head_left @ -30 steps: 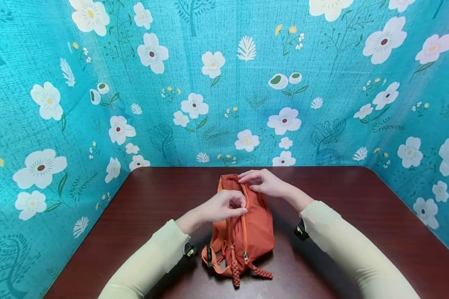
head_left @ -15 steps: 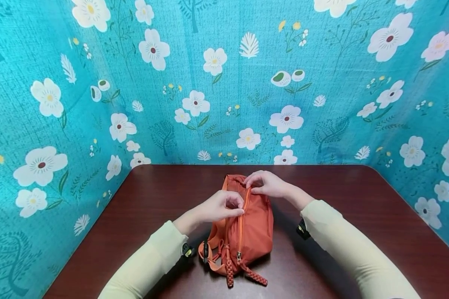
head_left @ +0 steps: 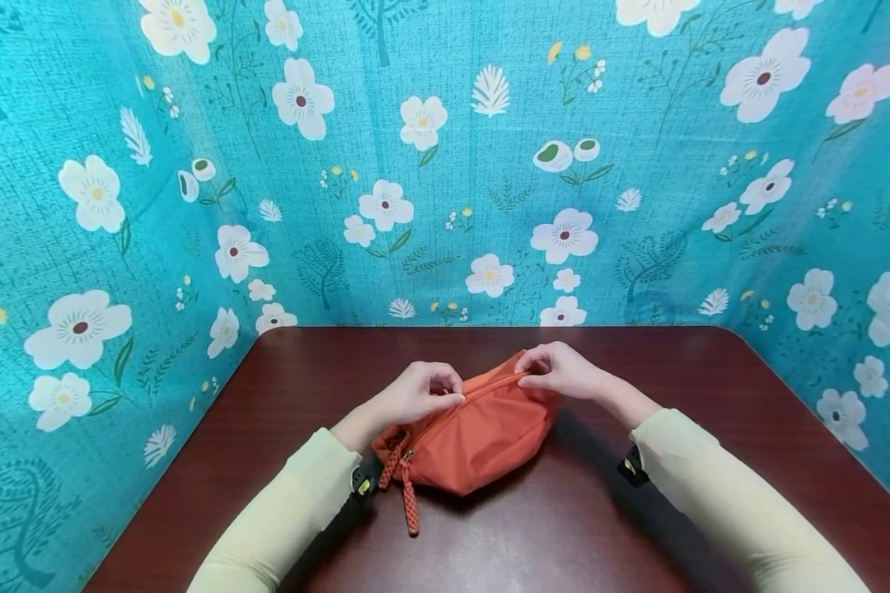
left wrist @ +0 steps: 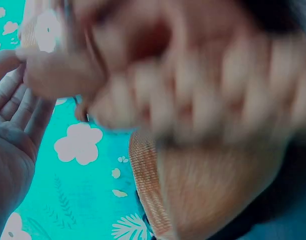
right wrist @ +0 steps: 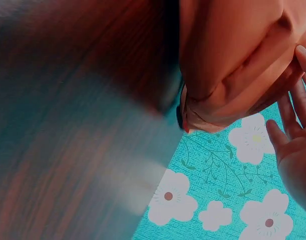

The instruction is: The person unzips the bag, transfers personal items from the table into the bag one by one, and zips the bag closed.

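An orange-red waist bag (head_left: 482,445) lies slantwise on the table, its zipped edge uppermost. My left hand (head_left: 415,394) pinches that edge near the middle between thumb and fingers. Toward the far right end, my right hand (head_left: 564,371) pinches the same edge. The zip's slider sits at the near left end, with a braided pull cord (head_left: 410,498) hanging from it. A second braided cord (head_left: 391,468) dangles beside it. In the left wrist view a blurred braided cord (left wrist: 208,95) crosses in front of the bag's strap (left wrist: 148,175). The right wrist view shows the bag's folded fabric (right wrist: 233,55).
The dark reddish-brown table (head_left: 267,461) has rounded far corners. A turquoise flowered cloth (head_left: 445,206) hangs behind it and along both sides. A dark wrist device (head_left: 633,467) sits under the right cuff, with another (head_left: 362,482) under the left cuff.
The bag has turned from pointing lengthwise away from me to lying slantwise, its corded end swinging left. My right hand has moved slightly right, and my left hand slightly left; both keep the zipped edge.
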`<state>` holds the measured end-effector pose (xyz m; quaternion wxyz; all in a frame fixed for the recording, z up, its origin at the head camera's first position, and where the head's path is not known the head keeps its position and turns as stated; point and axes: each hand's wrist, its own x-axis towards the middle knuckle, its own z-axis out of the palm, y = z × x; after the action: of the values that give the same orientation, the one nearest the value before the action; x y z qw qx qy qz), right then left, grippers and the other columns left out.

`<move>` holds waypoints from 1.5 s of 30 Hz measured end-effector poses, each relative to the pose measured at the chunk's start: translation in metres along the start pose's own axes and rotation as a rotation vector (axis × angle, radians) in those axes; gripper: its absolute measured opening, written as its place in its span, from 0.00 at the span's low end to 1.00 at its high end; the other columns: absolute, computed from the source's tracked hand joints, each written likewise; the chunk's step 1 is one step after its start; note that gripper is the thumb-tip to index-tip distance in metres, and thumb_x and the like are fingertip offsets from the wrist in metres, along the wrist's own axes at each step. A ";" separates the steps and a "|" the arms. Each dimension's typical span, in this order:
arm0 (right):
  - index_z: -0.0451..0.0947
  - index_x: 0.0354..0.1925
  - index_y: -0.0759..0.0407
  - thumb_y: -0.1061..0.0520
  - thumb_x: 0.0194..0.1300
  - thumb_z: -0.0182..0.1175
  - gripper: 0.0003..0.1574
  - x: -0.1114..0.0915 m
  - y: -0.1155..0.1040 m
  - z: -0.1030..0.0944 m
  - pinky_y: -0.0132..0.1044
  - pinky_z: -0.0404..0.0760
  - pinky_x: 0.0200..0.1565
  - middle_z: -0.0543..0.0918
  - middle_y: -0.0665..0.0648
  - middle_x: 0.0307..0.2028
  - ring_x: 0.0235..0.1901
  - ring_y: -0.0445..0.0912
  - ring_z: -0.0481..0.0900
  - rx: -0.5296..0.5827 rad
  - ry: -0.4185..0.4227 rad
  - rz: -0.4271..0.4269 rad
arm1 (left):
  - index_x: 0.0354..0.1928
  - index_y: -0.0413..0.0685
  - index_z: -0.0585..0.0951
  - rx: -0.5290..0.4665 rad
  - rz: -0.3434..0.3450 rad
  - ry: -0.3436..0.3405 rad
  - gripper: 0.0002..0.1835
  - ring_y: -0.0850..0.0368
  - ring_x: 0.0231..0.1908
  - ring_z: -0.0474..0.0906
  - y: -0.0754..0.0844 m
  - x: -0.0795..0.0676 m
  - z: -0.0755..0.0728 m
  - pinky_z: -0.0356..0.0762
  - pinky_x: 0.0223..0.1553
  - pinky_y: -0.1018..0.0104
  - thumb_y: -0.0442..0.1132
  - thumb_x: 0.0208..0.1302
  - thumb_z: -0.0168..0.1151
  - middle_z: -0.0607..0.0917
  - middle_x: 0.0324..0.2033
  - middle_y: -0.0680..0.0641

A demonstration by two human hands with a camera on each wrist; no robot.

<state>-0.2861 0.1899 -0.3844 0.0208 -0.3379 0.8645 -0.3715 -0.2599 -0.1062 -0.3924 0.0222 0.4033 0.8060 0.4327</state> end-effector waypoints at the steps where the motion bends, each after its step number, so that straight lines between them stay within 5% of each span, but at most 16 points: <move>1: 0.84 0.36 0.56 0.59 0.58 0.70 0.06 -0.002 0.000 0.000 0.36 0.74 0.37 0.84 0.48 0.33 0.33 0.46 0.74 0.017 -0.003 0.006 | 0.32 0.45 0.81 0.003 0.004 0.008 0.03 0.62 0.30 0.77 0.000 0.000 -0.001 0.77 0.35 0.66 0.34 0.61 0.68 0.82 0.27 0.53; 15: 0.85 0.38 0.59 0.58 0.59 0.70 0.08 -0.031 -0.008 0.007 0.34 0.77 0.27 0.84 0.52 0.27 0.26 0.45 0.76 0.164 -0.036 0.081 | 0.31 0.47 0.82 0.049 -0.077 0.099 0.03 0.64 0.30 0.77 -0.009 0.005 0.001 0.76 0.35 0.68 0.34 0.61 0.68 0.82 0.27 0.56; 25: 0.84 0.37 0.62 0.62 0.57 0.70 0.08 -0.037 -0.016 0.009 0.34 0.78 0.30 0.84 0.53 0.27 0.26 0.45 0.77 0.201 -0.028 0.123 | 0.32 0.51 0.86 0.038 -0.180 0.143 0.02 0.60 0.30 0.78 -0.010 0.001 0.009 0.77 0.36 0.65 0.40 0.60 0.70 0.84 0.28 0.58; 35: 0.84 0.39 0.60 0.58 0.57 0.71 0.11 -0.039 -0.002 0.012 0.37 0.80 0.33 0.85 0.53 0.31 0.30 0.48 0.79 0.220 -0.007 0.095 | 0.31 0.51 0.86 -0.007 -0.170 0.146 0.03 0.60 0.31 0.78 -0.010 -0.002 0.011 0.78 0.40 0.56 0.40 0.58 0.71 0.84 0.27 0.58; 45: 0.83 0.42 0.66 0.64 0.59 0.69 0.11 -0.040 -0.005 0.011 0.33 0.75 0.25 0.85 0.56 0.31 0.23 0.44 0.75 0.175 -0.004 0.129 | 0.31 0.51 0.86 0.020 -0.158 0.146 0.02 0.61 0.28 0.77 -0.009 -0.005 0.014 0.76 0.33 0.65 0.39 0.58 0.71 0.84 0.27 0.58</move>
<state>-0.2501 0.2047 -0.3976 0.0760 -0.2792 0.8486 -0.4429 -0.2568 -0.1033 -0.4092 -0.0064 0.3061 0.8390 0.4499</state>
